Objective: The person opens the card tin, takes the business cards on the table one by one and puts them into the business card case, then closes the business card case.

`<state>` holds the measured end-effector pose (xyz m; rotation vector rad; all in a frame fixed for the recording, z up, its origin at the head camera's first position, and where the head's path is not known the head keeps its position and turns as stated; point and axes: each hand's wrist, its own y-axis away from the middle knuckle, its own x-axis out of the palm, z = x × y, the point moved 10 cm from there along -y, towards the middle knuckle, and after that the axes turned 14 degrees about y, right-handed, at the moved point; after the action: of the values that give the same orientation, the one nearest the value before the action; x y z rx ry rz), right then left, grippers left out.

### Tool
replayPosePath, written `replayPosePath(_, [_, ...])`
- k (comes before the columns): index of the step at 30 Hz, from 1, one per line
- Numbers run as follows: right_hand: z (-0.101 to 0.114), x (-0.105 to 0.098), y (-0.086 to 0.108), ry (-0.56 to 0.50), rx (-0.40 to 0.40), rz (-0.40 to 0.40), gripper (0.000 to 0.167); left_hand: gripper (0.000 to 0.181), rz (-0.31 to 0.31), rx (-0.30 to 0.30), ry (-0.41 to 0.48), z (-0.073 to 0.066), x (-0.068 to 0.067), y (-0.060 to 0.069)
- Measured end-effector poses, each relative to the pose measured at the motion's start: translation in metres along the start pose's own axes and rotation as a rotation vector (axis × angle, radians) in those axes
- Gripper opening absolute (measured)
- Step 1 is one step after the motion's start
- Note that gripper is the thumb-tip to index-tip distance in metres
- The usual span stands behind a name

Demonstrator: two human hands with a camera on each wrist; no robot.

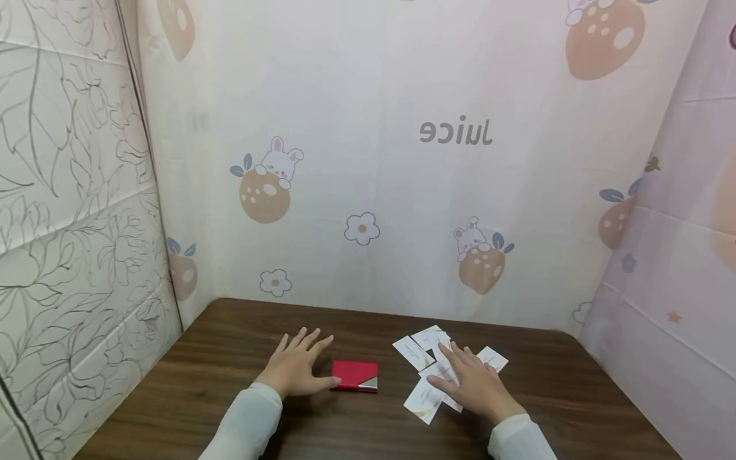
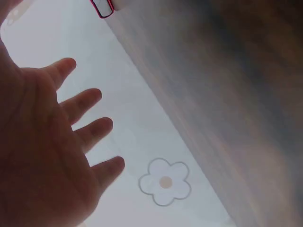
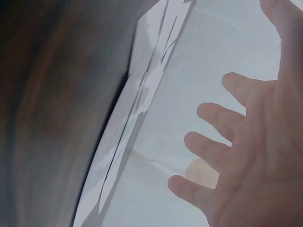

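Note:
A red card case (image 1: 355,372) with a silver corner lies on the table, its end also showing at the top of the left wrist view (image 2: 103,6). Just left of it, my left hand (image 1: 296,372) is spread, the thumb tip at the case's left edge; whether it touches, I cannot tell. Several white printed cards (image 1: 423,400) lie overlapping to the right. Over them my right hand (image 1: 476,385) is held with fingers spread, hiding some of them. In the right wrist view the cards (image 3: 111,137) lie beside the open palm (image 3: 260,156), with nothing gripped.
The brown wooden table (image 1: 230,345) has rounded back corners. Behind it hangs a pale curtain (image 1: 356,160) with fruit, rabbit and flower prints. Patterned cloth (image 1: 69,160) also hangs on the left, and more cloth (image 1: 678,255) on the right.

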<state>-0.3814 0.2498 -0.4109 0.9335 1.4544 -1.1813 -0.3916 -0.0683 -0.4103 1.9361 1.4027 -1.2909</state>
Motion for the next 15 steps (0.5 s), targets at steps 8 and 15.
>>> replayPosePath(8, [0.021,-0.002,-0.006,-0.076,-0.11,-0.042,0.085,0.086,0.082,0.107,-0.043,-0.01,0.011,-0.015])
replayPosePath(15, [0.041,-0.003,-0.016,-0.108,-0.209,-0.029,0.089,0.086,0.146,0.138,-0.078,-0.016,0.017,-0.025])
